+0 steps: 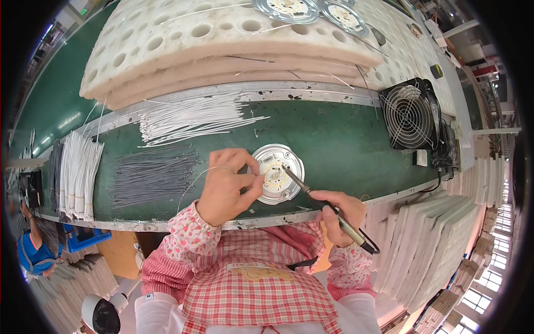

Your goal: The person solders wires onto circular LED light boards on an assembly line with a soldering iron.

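A round silvery metal lamp base [271,196] lies on the green work surface in front of me, carrying a circular board [275,173] with yellowish parts. My left hand [231,186] is closed in a pinch at the base's left edge. A thin pale wire [193,182] runs out of it and curves down to the left; its pinched end is hidden by the fingers. From the right, my right hand [340,214] grips a soldering iron [300,185] like a pen. The iron's tip reaches the upper right part of the board.
Piles of white wires [189,118] and dark wires [153,175] lie to the left, beside bundled white wires [79,178]. Behind stands a stack of perforated foam boards [222,50] with more lamp bases [286,10]. A black fan [410,115] stands at right.
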Motion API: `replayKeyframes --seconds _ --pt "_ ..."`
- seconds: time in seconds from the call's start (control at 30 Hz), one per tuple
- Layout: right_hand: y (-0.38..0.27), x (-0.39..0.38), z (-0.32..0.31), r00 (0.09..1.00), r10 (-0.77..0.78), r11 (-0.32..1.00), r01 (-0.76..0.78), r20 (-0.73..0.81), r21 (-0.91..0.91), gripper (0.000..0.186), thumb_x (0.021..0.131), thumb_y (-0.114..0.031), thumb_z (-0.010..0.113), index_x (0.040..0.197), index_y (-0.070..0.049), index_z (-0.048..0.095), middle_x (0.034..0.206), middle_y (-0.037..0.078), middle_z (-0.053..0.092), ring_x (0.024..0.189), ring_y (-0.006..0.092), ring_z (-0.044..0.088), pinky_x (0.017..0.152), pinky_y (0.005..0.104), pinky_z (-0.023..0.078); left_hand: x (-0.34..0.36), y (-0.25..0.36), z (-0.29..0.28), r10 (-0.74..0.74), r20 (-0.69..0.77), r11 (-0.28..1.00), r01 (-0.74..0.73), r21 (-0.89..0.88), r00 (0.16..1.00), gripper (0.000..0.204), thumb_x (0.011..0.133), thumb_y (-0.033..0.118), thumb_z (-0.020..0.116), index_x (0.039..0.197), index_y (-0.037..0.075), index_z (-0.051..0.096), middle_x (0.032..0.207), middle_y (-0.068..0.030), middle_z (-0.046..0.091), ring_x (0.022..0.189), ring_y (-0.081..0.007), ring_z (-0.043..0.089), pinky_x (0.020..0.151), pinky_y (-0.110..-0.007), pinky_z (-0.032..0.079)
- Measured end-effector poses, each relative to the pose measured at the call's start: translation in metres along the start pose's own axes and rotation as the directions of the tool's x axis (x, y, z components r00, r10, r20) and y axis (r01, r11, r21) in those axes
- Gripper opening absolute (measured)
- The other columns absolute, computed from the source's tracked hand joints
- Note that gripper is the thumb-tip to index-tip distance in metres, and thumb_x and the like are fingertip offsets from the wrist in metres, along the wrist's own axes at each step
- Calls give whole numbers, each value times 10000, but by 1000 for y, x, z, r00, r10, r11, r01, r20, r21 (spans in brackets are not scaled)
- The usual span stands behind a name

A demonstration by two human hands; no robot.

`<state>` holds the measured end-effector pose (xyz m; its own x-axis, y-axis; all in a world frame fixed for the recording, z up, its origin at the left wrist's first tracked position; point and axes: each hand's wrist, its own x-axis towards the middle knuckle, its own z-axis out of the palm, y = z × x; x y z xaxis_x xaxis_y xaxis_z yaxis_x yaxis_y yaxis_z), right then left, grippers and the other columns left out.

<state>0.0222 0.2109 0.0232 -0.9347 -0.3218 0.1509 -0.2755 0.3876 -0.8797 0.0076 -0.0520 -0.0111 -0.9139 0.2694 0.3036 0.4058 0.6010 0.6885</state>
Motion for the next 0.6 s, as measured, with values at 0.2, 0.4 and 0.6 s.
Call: replayKeyframes --seconds 0.2,0.4,0.6 --pt "8 -1 6 992 -119 993 119 37 -2 254 825 -83 614 1037 21 708 617 102 604 493 212 560 491 316 434 0 -3 9 37 -14 999 -37 -20 999 137 757 109 725 632 77 680 900 8 625 978 -236 576 877 -398 371" --pt "11 4 10 987 -155 988 155 37 2 253 812 -77 618 1027 19 709 583 90 559 471 211 533 475 324 412 -1 -5 10 44 4 999 -43 -17 999 169 757 122 730 609 84 660 923 1 622 995 -237 567 876 -399 370" --pt "13 9 7 956 -275 956 283 103 -80 257 786 -59 626 1014 15 717 580 84 552 474 224 523 463 343 405 1 -7 12 42 14 999 -42 -10 999 171 763 135 737 616 83 669 917 -3 619 985 -234 561 863 -401 366"
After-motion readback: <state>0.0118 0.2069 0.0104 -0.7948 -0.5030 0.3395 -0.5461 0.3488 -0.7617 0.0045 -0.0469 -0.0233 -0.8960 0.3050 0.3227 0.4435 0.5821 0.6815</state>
